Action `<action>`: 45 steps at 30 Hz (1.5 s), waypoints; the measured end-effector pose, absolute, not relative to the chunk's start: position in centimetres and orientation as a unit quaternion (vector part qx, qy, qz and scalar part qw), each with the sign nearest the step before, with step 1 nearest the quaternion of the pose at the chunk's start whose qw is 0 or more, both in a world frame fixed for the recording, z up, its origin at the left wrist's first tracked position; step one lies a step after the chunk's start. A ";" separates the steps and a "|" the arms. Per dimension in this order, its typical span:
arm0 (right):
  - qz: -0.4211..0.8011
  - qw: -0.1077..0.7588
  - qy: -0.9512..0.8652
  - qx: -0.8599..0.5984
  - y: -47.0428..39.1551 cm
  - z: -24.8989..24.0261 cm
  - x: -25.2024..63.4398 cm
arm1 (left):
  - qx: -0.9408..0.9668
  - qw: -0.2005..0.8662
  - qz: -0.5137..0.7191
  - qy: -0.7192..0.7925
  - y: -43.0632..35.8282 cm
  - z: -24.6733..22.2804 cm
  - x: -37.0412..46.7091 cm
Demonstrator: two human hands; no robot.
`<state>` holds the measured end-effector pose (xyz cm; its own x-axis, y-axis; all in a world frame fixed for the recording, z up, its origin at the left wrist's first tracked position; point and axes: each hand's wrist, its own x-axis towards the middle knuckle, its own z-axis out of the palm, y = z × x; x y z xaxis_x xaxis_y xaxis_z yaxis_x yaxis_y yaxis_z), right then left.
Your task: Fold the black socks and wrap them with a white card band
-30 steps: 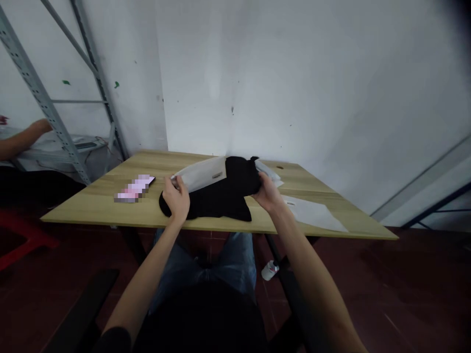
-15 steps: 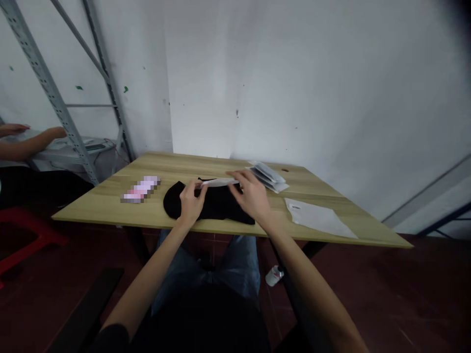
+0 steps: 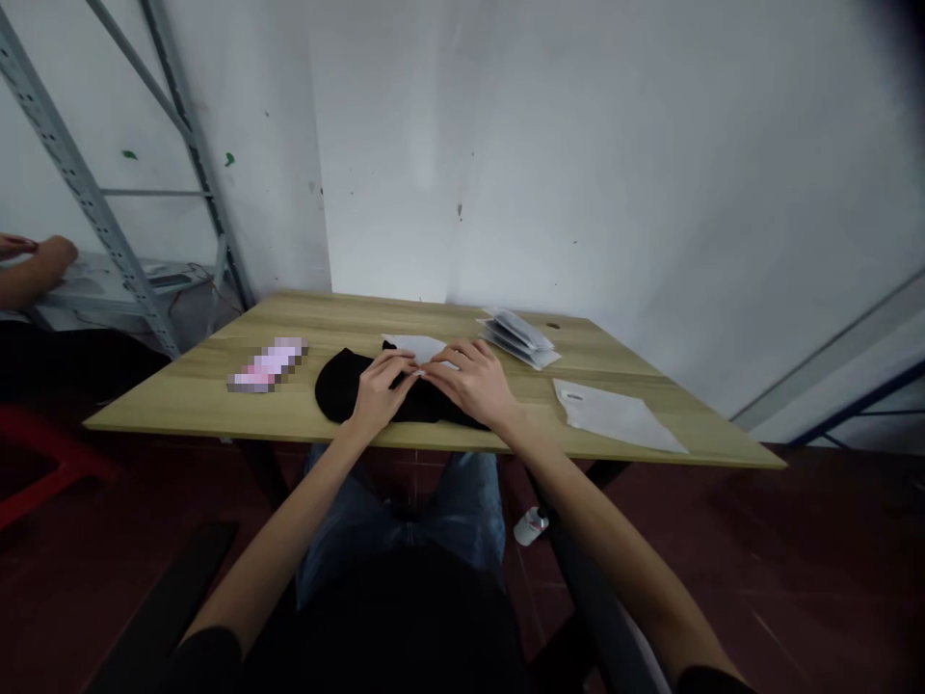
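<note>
My left hand (image 3: 380, 393) and my right hand (image 3: 478, 386) meet above the table's front half, fingertips close together. Both pinch the near edge of a white bag (image 3: 413, 345), whose far part spreads out behind my fingers. Under the hands lies a black cloth item (image 3: 336, 389), flat on the wood; my hands cover its middle, so I cannot tell its kind. To the right of my right hand rests a flat white bag (image 3: 621, 419) with a small oval slot near one corner.
A loose stack of white bags (image 3: 515, 337) sits at the back right of the wooden table (image 3: 347, 313). A blurred pink item (image 3: 267, 366) lies at the left. Beyond a metal rack (image 3: 93, 207), another person's arm (image 3: 39, 275) shows. A white bottle (image 3: 531, 526) is below the table.
My hands have come closer together. The white bag, earlier seen as a thin strip between them, now tilts so its face shows behind the fingers. The view has shifted slightly.
</note>
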<state>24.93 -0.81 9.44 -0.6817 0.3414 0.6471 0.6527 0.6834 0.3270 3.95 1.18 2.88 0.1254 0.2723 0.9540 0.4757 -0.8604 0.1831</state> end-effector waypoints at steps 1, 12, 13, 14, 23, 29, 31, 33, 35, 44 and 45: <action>-0.281 0.280 -0.873 -0.283 -0.8 9.4 25.3 | -0.748 0.082 -0.610 -0.247 1.2 2.9 4.1; -0.200 0.289 -0.846 -0.401 -0.8 8.4 32.1 | -0.704 0.047 -0.629 -0.326 1.1 3.1 4.5; -0.201 0.297 -0.835 -0.417 -0.8 8.1 33.1 | -0.687 0.050 -0.642 -0.337 1.1 3.1 4.4; -0.207 0.306 -0.823 -0.432 -0.8 7.9 34.1 | -0.672 0.054 -0.653 -0.346 1.2 3.0 4.3; -0.219 0.332 -0.793 -0.461 -1.1 5.9 33.9 | -0.728 0.038 -0.597 -0.335 1.3 2.9 4.0; -0.142 0.275 -0.858 -0.411 0.3 8.4 30.3 | -0.760 0.042 -0.565 -0.318 0.9 3.0 4.0; -0.118 0.304 -0.837 -0.440 0.2 9.9 32.1 | -0.760 0.033 -0.548 -0.349 0.9 2.9 4.1; -0.114 0.354 -0.791 -0.485 -0.5 11.2 35.8 | -0.771 0.021 -0.509 -0.382 0.9 2.8 4.2; -0.131 0.392 -0.754 -0.510 -1.9 11.9 40.3 | -0.793 0.017 -0.461 -0.397 1.1 2.5 4.3; -0.142 0.334 -0.749 -0.554 -5.5 3.9 54.1 | -0.845 -0.006 -0.365 -0.391 2.0 1.4 4.4; -0.143 0.323 -0.748 -0.562 -5.5 3.0 54.4 | -0.847 -0.004 -0.361 -0.391 1.9 1.5 4.4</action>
